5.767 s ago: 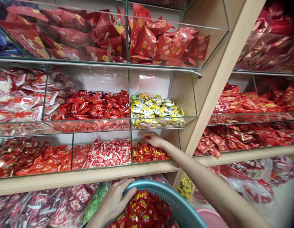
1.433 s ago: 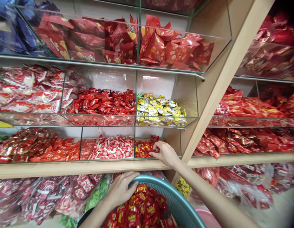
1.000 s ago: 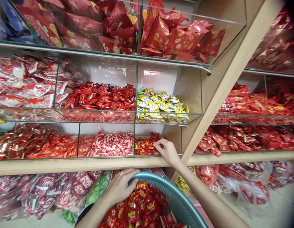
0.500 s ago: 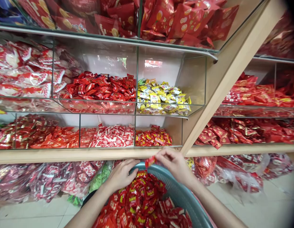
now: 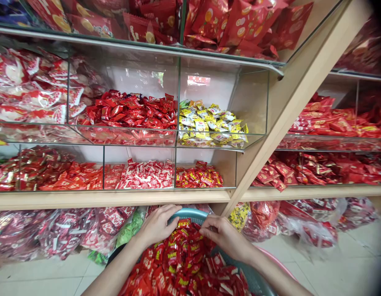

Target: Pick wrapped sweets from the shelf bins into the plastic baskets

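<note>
A teal plastic basket [image 5: 190, 212] stands low in front of me, filled with red wrapped candies [image 5: 174, 263]. Some wrappers carry yellow lettering; others at the lower right look red and white. My left hand [image 5: 159, 225] grips the basket's far left rim, its thumb on the inner side by the candies. On the right, my right hand [image 5: 220, 233] is over the pile, its fingers curled together and their tips at the candies. Whatever lies between those fingertips is hidden.
Glass-fronted shelves ahead hold red candies [image 5: 131, 111], yellow-and-white packets [image 5: 205, 123] and small red-and-yellow candies [image 5: 199, 176]. A wooden shelf edge [image 5: 85, 200] runs just beyond the basket. Plastic bags of candy [image 5: 67, 232] lie beneath, on the tiled floor [image 5: 45, 279].
My right hand has come down from above the rim into the basket. The red candy it pinched is no longer distinguishable. My left hand stays on the rim.
</note>
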Available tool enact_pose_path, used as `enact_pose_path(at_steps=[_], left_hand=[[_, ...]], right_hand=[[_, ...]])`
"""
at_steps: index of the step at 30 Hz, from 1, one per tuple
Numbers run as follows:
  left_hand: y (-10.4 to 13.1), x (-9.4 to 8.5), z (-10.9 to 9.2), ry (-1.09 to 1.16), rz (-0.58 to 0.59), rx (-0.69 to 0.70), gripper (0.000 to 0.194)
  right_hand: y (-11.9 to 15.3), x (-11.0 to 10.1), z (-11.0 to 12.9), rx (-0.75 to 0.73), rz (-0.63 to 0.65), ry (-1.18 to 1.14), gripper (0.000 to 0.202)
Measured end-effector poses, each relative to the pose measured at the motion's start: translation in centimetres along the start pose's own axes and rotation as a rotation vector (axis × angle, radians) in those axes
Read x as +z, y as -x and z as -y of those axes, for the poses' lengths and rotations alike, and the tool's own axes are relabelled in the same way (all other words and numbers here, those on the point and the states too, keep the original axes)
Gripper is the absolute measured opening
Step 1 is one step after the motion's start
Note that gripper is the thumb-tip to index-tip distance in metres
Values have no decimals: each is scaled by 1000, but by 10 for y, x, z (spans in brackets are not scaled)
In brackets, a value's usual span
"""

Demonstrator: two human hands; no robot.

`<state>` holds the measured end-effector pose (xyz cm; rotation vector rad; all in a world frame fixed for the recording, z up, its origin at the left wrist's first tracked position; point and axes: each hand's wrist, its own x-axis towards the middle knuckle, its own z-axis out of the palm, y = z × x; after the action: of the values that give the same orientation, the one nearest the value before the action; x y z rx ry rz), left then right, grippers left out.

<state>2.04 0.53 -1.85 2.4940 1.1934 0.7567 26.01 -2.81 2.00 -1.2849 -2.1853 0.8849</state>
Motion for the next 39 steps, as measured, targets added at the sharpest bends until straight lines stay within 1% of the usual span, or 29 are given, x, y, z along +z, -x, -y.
enact_pose_path(at_steps=[5, 13, 16, 19, 22, 25, 27, 28, 30, 33, 36, 39], left_hand=[[1, 1, 1, -30, 5, 5, 38], [3, 2, 2, -68, 12, -5, 36], [3, 3, 4, -71, 22, -7, 36], [4, 3, 4, -73, 15, -2, 37], [4, 4, 5, -84, 3, 3, 36], [4, 5, 5, -116, -12, 1, 36], [5, 5, 6, -140, -23, -2, 36], [5, 5, 7, -149, -22, -2, 36], [6, 6, 8, -169, -23, 3, 36], [7, 6, 10, -194, -30, 11, 36], [6, 7, 11, -191, -32, 13, 35], [5, 7, 9, -163, -24, 9, 35]], right_hand=[[-4, 4, -5, 11, -5, 8, 27], [-11, 15, -14, 46, -69, 68, 23], [-13, 16, -13, 71, -86, 102, 22], [-18, 5, -1, 17, -104, 114, 20], [-35, -22, 17, -88, -175, 127, 21], [-66, -55, 27, -194, -289, 214, 21], [-92, -72, 26, -183, -311, 335, 18], [-104, -78, 24, -151, -296, 396, 18], [-124, -84, 18, -92, -255, 469, 17], [-141, -82, 12, -63, -211, 499, 14], [-147, -76, 11, -48, -186, 522, 11], [-149, -71, 11, -46, -168, 538, 13]])
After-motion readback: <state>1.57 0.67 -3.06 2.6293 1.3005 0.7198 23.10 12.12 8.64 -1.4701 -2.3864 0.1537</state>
